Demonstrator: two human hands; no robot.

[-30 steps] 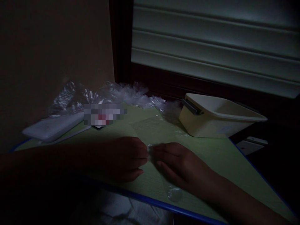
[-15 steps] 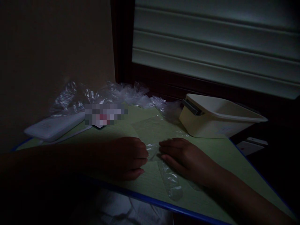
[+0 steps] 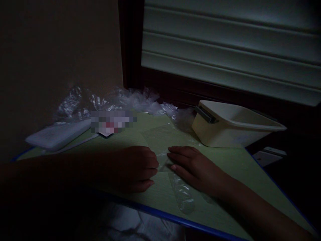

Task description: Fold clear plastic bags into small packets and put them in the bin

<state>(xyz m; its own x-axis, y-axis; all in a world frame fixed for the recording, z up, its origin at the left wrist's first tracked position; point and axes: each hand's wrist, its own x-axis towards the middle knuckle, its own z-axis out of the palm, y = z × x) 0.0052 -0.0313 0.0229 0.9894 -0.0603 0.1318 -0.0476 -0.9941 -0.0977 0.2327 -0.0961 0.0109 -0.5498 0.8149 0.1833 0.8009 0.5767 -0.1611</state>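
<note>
A thin piece of clear plastic film (image 3: 159, 137) lies spread on the green tabletop between my hands. One narrow strip of it, rounded at the end like a glove finger, reaches toward the front edge; its exact kind is hard to make out in the dim light. My left hand (image 3: 139, 169) is closed at the film's left side, fingers curled down over its edge, fingertips partly hidden. Flat on the right side of the film rests my right hand (image 3: 194, 165), its fingers stretched out and pointing left.
A cream plastic bin (image 3: 223, 134) with a dark handle stands at the table's right rear. Crumpled clear plastic (image 3: 120, 98) is heaped along the back. A white power-bank-like device (image 3: 56, 135) with a cable lies left, beside a blurred item (image 3: 106, 130). The table (image 3: 218, 221) has a blue edge.
My right hand has shifted slightly left and its fingers have stretched out a little more over the film. My left hand has stayed almost in place.
</note>
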